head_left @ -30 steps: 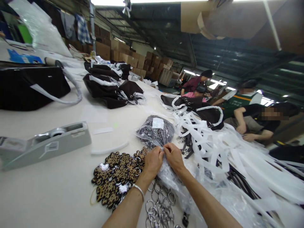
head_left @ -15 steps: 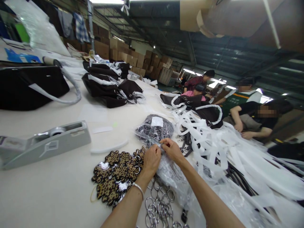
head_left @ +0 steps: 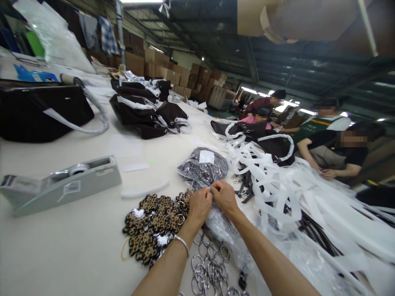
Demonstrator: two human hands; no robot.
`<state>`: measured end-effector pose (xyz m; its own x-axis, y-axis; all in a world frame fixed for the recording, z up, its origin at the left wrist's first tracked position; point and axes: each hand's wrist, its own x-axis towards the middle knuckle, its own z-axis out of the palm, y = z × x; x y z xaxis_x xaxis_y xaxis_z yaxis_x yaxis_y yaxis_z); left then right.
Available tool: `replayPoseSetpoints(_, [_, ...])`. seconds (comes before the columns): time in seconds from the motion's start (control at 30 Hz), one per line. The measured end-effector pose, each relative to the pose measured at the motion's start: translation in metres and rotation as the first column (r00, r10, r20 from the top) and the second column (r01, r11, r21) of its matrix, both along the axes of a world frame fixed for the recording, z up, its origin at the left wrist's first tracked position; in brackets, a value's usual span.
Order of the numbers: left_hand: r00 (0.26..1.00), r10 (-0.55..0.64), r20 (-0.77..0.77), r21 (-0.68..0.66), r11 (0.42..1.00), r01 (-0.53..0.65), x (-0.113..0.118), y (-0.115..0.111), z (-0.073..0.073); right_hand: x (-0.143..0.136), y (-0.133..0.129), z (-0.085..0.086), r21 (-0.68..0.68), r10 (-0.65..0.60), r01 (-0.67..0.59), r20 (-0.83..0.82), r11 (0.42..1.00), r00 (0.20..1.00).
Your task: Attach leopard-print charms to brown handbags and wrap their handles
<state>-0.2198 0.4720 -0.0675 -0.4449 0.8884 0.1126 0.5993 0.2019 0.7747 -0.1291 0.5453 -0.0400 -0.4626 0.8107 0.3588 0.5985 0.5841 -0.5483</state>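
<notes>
My left hand [head_left: 200, 204] and my right hand [head_left: 224, 197] meet at the near end of a clear plastic bag [head_left: 202, 165], fingers pinched together on its gathered plastic. Dark contents fill the bag, and a white label [head_left: 206, 157] is on top. Whether anything small sits between the fingertips is hidden. Left of my left hand lies a pile of leopard-print flower-shaped charms [head_left: 161, 209]. Many metal rings [head_left: 210, 263] are spread below my wrists. Loose clear plastic [head_left: 224, 228] lies under my right forearm.
A grey tape dispenser [head_left: 74, 181] stands at left. Dark handbags [head_left: 46, 109] with wrapped handles sit farther back. White strips [head_left: 262, 176] and dark straps [head_left: 321, 234] heap up on the right. Several people [head_left: 335, 154] work across the table [head_left: 68, 250].
My fingertips have come closer together on the bag's plastic. The whole view has shifted slightly, so things appear a little farther right.
</notes>
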Motion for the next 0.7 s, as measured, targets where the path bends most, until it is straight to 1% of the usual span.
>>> replayPoseSetpoints(0.07, [1.0,-0.01,0.007,0.02,1.0,0.01,0.003,-0.001,0.002,-0.004,0.002,-0.003,-0.01,-0.08,0.079,-0.047,0.997,0.996])
replayPoseSetpoints(0.17, [1.0,-0.008,0.027,0.043,0.999,0.007,0.005,-0.002,0.002,-0.013,0.012,-0.008,-0.06,-0.183,0.178,-0.106,0.982,0.977])
replayPoseSetpoints(0.23, [0.999,0.004,0.05,0.055,0.998,-0.007,0.004,-0.001,0.001,-0.018,0.021,-0.009,-0.104,-0.225,0.213,-0.127,0.972,0.966])
replayPoseSetpoints(0.3, [0.996,0.023,0.084,0.07,0.997,-0.029,0.002,0.0,-0.001,-0.02,0.029,-0.007,-0.15,-0.231,0.211,-0.135,0.966,0.964])
replayPoseSetpoints(0.37, [0.991,0.037,0.127,0.09,0.995,-0.049,-0.001,0.001,-0.003,-0.018,0.032,-0.001,-0.193,-0.187,0.159,-0.132,0.968,0.973])
replayPoseSetpoints(0.43, [0.984,0.041,0.173,0.114,0.992,-0.062,-0.003,0.001,-0.004,-0.011,0.032,0.007,-0.229,-0.105,0.076,-0.116,0.97,0.988])
replayPoseSetpoints(0.57, [0.972,0.04,0.232,0.125,0.99,-0.071,-0.003,0.002,-0.005,0.003,0.021,0.024,-0.291,0.051,-0.06,-0.04,0.955,0.998])
replayPoseSetpoints(0.63, [0.97,0.04,0.238,0.113,0.991,-0.068,-0.003,0.003,-0.007,0.004,0.015,0.029,-0.288,0.096,-0.091,0.003,0.953,0.995])
replayPoseSetpoints(0.7, [0.971,0.036,0.236,0.107,0.992,-0.063,-0.004,0.005,-0.009,0.001,0.012,0.031,-0.245,0.109,-0.097,0.037,0.965,0.993])
